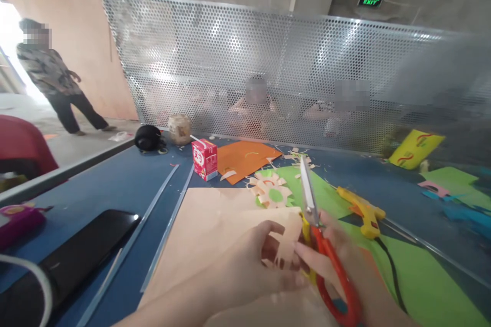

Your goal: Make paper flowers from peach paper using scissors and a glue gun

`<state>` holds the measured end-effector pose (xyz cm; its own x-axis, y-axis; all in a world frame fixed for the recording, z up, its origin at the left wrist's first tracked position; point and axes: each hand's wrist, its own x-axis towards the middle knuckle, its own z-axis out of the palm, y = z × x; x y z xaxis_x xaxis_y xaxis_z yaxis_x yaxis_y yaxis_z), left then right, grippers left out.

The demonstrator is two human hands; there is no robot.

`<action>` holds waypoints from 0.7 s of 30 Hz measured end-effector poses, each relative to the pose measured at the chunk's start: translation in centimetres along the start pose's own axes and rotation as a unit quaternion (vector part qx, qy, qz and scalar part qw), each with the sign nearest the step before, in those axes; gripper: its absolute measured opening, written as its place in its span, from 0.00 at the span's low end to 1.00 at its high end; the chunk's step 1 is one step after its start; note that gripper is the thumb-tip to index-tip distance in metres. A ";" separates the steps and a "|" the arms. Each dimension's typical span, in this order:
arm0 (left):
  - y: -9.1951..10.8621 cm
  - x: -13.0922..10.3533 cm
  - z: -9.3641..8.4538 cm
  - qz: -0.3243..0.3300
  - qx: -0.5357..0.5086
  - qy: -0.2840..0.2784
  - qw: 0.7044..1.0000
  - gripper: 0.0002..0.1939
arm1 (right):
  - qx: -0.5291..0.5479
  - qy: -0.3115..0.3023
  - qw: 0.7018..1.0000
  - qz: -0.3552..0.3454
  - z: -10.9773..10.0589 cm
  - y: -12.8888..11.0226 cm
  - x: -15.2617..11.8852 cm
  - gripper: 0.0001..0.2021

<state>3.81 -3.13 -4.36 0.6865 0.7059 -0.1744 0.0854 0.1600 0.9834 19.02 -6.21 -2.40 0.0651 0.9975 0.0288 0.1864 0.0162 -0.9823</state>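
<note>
My left hand point(257, 260) pinches a peach paper piece point(288, 242) with cut strips, low over a large peach sheet point(215, 214). On the right, my right hand point(326, 255) holds scissors point(333, 271) with a red handle, their metal blades pointing up and away. Its fingertips also touch the peach piece. A yellow part shows behind the red handle; whether it belongs to the scissors I cannot tell. Just beyond my hands lies a peach paper flower point(270, 189) with a green centre.
A yellow glue gun point(362, 212) lies right on green paper point(429, 276). Orange paper point(249, 158), a red drink box point(204, 160) and a black phone point(80, 260) are on the blue table. A perforated metal panel point(230, 51) stands behind; people sit beyond, another stands left.
</note>
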 end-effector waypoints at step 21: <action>1.0 0.1 0.0 -0.020 -0.014 0.067 0.997 0.10 | 0.108 0.011 0.994 -0.014 -0.7 1.0 0.1 0.17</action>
<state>3.97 -2.91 -3.36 0.5806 0.7837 -0.2208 0.0895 0.2082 0.9740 19.88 -6.13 -3.21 0.0844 0.9947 0.0588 -0.0263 0.0612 -0.9978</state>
